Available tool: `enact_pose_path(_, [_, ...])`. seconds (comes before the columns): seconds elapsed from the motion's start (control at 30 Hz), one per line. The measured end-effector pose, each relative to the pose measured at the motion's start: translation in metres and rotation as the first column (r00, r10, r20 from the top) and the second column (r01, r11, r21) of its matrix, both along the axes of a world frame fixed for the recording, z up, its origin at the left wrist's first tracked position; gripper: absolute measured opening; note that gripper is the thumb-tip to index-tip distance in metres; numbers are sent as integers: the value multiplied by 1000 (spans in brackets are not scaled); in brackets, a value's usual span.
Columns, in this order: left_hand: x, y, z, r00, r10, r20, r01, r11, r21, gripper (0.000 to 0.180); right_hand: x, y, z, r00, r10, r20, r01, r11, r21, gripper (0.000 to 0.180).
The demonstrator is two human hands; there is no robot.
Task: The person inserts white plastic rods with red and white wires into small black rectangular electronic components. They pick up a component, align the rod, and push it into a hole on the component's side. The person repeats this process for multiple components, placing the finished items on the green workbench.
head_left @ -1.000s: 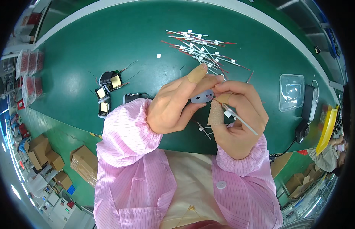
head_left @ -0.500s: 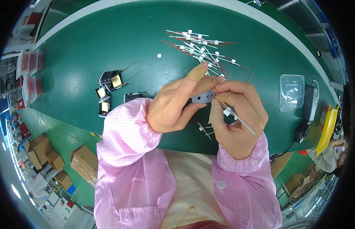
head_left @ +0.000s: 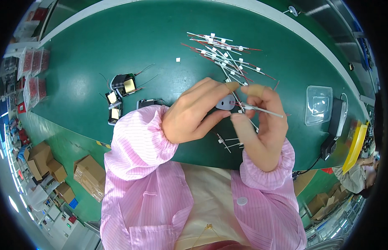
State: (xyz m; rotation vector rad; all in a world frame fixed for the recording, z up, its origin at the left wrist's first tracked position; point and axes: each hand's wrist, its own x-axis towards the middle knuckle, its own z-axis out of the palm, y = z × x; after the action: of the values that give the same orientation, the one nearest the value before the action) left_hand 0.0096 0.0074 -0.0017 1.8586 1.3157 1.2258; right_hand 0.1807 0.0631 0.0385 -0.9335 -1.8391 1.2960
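My left hand (head_left: 196, 109) pinches a small pale grey oval plastic piece (head_left: 224, 103) with dark holes between thumb and fingers. A thin wire lead with a white connector and white sleeve (head_left: 269, 111) reaches from the right end of that piece, across the gap in my right hand. My right hand (head_left: 262, 121) is beside it, thumb and forefinger apart with tan coverings on fingertips. Whether its curled fingers touch the lead is unclear. Below the hands lie a few more leads (head_left: 222, 141), partly hidden.
Many red-and-white wire leads (head_left: 227, 56) are heaped beyond my hands. Black housings with wires (head_left: 124, 85) lie to the left, another (head_left: 150, 103) by my left sleeve. At right are a clear plastic box (head_left: 319, 105), a black device (head_left: 337, 118) and a yellow tray (head_left: 355, 146).
My right thumb and forefinger have spread apart from their pinch at the plastic piece. The lead has swung from slanting downward to nearly level. My left forefinger has lowered onto the piece.
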Motion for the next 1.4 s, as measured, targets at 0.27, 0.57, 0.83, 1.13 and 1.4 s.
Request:
enact_pose_path(0.27, [-3,0,-5,978,-70,197,78,996,-33,51,-2,-6,-5,995,-45,-88,15,947,-321,13])
enact_pose_path(0.57, [-21,-1,-5,930,-174,325,247,948,-202,58,6,8,-6,954,51,296,-69,996,50,9])
enact_pose_path(0.83, [-24,1,0,574,54,817,426,833,-353,54,7,8,-9,977,118,175,-130,990,54,9])
enact_pose_path(1.13, [-18,-1,-5,677,28,735,278,916,-291,28,5,7,-10,973,164,160,-169,985,19,5])
enact_pose_path(1.4, [3,-3,-7,916,126,382,-49,977,-205,29,-2,-1,-16,957,30,290,-101,967,233,4])
